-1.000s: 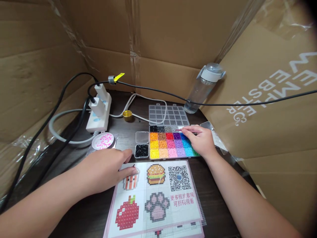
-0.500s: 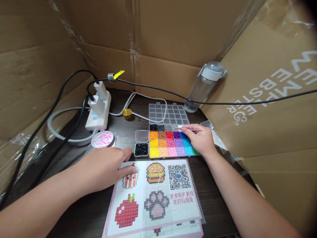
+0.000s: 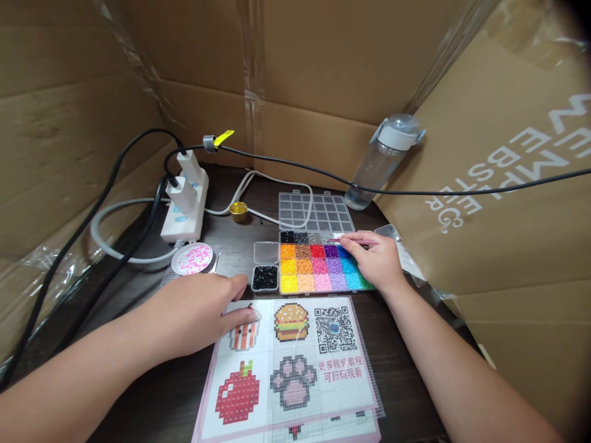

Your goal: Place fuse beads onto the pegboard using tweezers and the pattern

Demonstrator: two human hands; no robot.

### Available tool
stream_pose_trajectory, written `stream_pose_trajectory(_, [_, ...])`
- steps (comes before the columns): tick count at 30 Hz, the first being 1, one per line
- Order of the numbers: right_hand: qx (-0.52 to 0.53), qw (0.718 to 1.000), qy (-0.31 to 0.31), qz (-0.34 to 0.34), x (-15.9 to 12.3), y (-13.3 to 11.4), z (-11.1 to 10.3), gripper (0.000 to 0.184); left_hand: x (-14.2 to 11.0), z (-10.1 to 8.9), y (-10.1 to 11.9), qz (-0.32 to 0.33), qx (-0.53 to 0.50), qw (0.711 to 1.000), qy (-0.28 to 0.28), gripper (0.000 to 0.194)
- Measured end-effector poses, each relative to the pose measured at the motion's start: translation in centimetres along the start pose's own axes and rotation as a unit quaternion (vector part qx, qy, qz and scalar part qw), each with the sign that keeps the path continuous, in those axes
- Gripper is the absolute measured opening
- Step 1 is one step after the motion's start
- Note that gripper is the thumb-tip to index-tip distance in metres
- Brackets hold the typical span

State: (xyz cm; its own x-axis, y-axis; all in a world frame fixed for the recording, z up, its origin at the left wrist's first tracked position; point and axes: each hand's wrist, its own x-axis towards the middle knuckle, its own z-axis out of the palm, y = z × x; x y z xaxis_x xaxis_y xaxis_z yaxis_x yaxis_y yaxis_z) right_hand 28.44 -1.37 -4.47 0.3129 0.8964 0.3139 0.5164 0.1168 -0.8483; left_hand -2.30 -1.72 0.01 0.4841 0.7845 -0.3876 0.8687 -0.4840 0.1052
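My left hand (image 3: 210, 307) rests at the upper left of a printed pattern sheet (image 3: 339, 400), its thumb lying on a striped cup picture and its fingers apart from the thumb. A clear pegboard covers part of the sheet. Pinched in my right hand (image 3: 378, 258) are pink tweezers (image 3: 353, 240). Their tips reach over the top row of a sectioned bead box (image 3: 318, 266), by the grey and white beads. Whether they grip a bead is too small to see. A small case of black beads (image 3: 265, 278) stands left of the box.
Near my left forearm lies a white dish of pink and white beads (image 3: 192, 258). Behind are a power strip (image 3: 184, 209), a small gold cup (image 3: 239, 212) and a water bottle (image 3: 378, 163). A black cable (image 3: 295, 165) crosses the view; cardboard walls surround the table.
The whole view has shifted slightly. Both hands keep nearly the same places, with the tweezers still over the top row of beads.
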Motion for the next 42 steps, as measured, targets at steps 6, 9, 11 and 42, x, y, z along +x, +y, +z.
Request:
stream_pose_trajectory(6, [0.006,1.0,-0.003,0.012,0.1,-0.2,0.0,0.015,0.0,0.0,0.0,0.001,-0.008,1.0,0.011,0.039])
stream_pose_trajectory(9, [0.007,1.0,-0.005,0.016,0.1,-0.2,0.0,0.015,-0.1,-0.1,0.1,-0.001,-0.006,1.0,0.008,0.04])
stream_pose_trajectory(11, [0.007,1.0,-0.002,0.016,0.1,-0.2,0.0,0.015,-0.1,-0.1,0.1,0.001,-0.002,1.0,0.007,0.04])
stream_pose_trajectory(42, [0.137,0.99,0.007,0.016,-11.6,-1.7,-4.0,0.012,-0.4,0.0,-0.2,0.035,-0.004,0.999,0.022,0.045])
